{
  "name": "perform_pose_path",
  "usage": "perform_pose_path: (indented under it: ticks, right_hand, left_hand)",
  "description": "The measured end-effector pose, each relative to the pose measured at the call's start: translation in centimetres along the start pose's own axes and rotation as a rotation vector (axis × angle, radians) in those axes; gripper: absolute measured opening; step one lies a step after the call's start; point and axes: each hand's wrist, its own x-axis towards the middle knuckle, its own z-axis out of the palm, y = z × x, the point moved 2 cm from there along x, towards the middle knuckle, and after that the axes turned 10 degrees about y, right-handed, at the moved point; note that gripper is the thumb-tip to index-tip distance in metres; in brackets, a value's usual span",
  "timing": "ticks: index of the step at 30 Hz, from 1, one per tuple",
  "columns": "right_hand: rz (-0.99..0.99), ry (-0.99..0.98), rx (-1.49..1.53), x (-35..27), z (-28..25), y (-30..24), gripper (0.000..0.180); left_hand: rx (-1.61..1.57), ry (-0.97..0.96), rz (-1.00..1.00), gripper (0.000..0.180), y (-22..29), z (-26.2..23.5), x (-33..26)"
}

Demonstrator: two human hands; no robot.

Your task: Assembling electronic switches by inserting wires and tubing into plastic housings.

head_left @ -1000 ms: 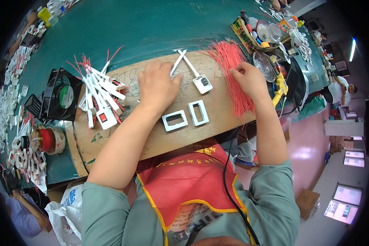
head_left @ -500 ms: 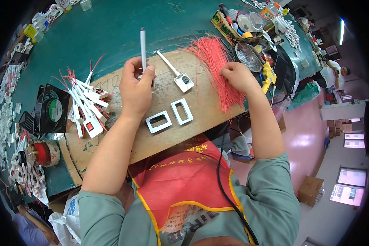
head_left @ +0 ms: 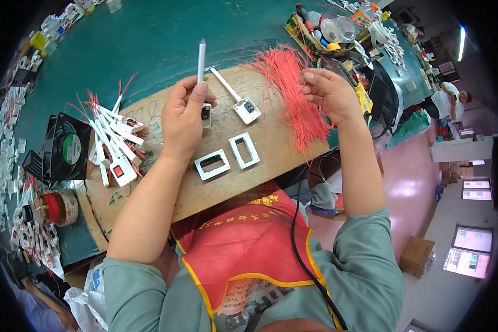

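The left hand point(head_left: 183, 113) holds a long-stemmed white piece point(head_left: 202, 62), stem pointing away. The right hand point(head_left: 333, 98) is at the edge of the red wires point(head_left: 294, 102); whether it pinches one is hard to tell. Two rectangular frames point(head_left: 216, 172) lie near another stemmed piece point(head_left: 245, 110).

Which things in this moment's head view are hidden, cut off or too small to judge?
Switch piece, head view: partly covered by the left hand.
Red wires, head view: lower strands hidden under upper ones.
Right hand, head view: too small to tell if its fingers pinch a wire.
White bag, head view: lower edge cuts it off.
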Motion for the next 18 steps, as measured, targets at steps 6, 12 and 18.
perform_pose_path:
  ticks: [6,12,18]
  right_hand:
    - [-0.226,-0.051,0.113,-1.6,2.8,-4.5,0.019]
    - [-0.497,-0.106,0.141,-2.9,6.2,-9.1,0.02]
    - [-0.438,-0.069,0.187,-5.1,9.3,-11.6,0.02]
  left_hand:
    - [0.073,-0.095,-0.021,0.022,-0.1,0.4,-0.6]
    - [0.081,-0.13,-0.078,0.019,0.0,0.5,-0.9]
    - [0.11,-0.158,-0.054,0.018,-0.4,0.3,-0.9]
